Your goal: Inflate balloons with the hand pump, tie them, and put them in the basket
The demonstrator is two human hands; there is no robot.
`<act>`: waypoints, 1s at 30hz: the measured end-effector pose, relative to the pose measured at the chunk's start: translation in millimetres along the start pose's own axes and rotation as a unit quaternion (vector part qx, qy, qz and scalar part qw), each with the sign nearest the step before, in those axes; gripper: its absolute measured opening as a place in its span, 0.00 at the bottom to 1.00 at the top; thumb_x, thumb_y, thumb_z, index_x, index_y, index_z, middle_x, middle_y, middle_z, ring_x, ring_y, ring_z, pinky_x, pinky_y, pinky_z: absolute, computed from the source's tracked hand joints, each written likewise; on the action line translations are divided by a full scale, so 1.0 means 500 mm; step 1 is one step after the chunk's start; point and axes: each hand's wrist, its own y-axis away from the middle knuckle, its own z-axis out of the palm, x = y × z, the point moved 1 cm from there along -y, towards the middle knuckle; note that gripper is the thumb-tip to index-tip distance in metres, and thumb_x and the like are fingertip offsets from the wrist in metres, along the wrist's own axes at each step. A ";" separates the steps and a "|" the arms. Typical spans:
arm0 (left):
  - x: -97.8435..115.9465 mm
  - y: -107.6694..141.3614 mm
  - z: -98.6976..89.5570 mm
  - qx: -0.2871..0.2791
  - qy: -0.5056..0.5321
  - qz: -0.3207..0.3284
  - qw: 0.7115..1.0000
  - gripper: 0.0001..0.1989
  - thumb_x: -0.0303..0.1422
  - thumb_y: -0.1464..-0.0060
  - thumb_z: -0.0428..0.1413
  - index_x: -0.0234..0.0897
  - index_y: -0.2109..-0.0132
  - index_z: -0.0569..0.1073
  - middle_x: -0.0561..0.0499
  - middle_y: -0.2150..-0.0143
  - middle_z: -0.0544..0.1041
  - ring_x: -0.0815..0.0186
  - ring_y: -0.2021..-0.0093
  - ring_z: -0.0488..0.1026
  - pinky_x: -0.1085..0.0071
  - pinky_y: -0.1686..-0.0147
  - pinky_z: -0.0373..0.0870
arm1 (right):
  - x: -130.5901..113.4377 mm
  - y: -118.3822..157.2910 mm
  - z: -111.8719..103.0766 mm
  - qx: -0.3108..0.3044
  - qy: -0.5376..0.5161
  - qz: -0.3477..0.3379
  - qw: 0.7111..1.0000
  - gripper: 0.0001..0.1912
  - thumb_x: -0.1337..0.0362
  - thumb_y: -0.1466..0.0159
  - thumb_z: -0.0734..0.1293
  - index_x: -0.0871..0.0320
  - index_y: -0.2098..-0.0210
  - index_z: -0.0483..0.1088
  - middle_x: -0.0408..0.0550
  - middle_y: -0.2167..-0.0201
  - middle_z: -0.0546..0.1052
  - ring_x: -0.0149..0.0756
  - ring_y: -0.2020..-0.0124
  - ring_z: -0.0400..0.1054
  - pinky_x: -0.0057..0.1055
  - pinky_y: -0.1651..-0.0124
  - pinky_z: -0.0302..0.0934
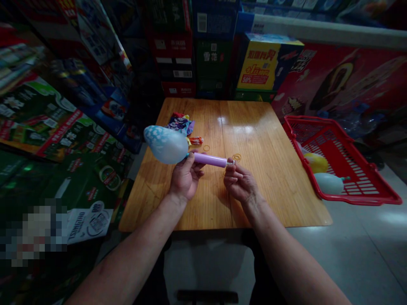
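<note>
A purple balloon pump (210, 159) lies level between my hands above the wooden table. My left hand (186, 176) is closed round its nozzle end, with the thumb at the neck of a partly inflated light-blue balloon (167, 144) that carries white markings. My right hand (240, 180) grips the white pump handle (230, 163), which sits close to the barrel. Beyond the balloon lies a small pile of deflated balloons (179, 123) in several colours. Yellow rubber bands (237, 157) rest near the right hand, and a single band (206, 148) lies near the pump.
Right of the wooden table (254, 135) is a red basket (352, 197) holding a yellow balloon (316, 162) and a pale green balloon (329, 183). Stacked drink cartons (213, 59) stand behind the table. More green cartons (92, 186) crowd its left side.
</note>
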 end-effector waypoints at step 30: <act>0.014 -0.004 -0.017 0.033 0.027 -0.016 0.999 0.15 0.38 0.43 0.62 0.39 0.49 0.76 0.43 0.52 0.81 0.62 0.57 0.79 0.77 0.74 0.68 | -0.017 0.014 0.009 -0.017 0.023 -0.022 0.999 0.05 0.72 0.30 0.63 0.59 0.59 0.71 0.37 0.75 0.74 0.17 0.84 0.56 0.15 0.78 0.56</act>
